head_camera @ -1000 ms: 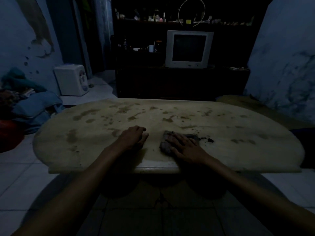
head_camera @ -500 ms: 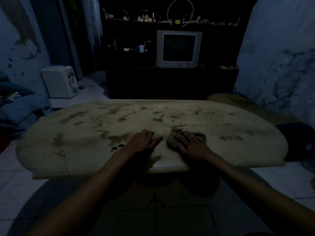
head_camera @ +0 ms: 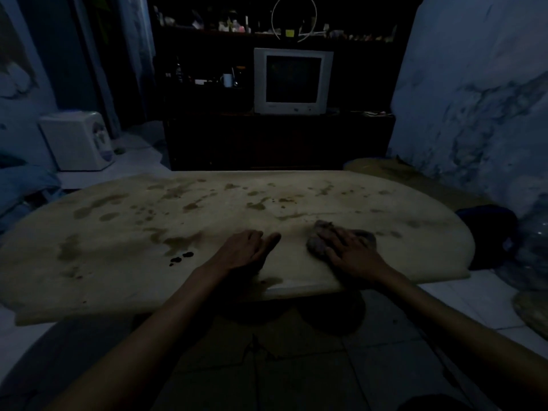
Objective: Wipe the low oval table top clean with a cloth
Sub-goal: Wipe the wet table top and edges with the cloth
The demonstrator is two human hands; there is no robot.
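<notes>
In the head view, the wiping step is judged to be under way, and only a small part of the job looks done. A low oval table top (head_camera: 385, 209) is seen in a dim room, and many brown stains (head_camera: 178, 241) are spread over it, mostly on the left and far side. A few small dark spots (head_camera: 181, 258) are seen near the front edge. A dark cloth (head_camera: 318, 238) is pressed flat on the table under the right hand (head_camera: 350, 250), whose fingers are spread open over it, not curled around it. The left hand (head_camera: 247, 250) is laid open and flat on the bare table, just beside the cloth but not touching it, and nothing is held in it. Next, the cloth should probably be pushed left and far out, where the stains are thick, and firm pressing will be needed for the dried marks.
</notes>
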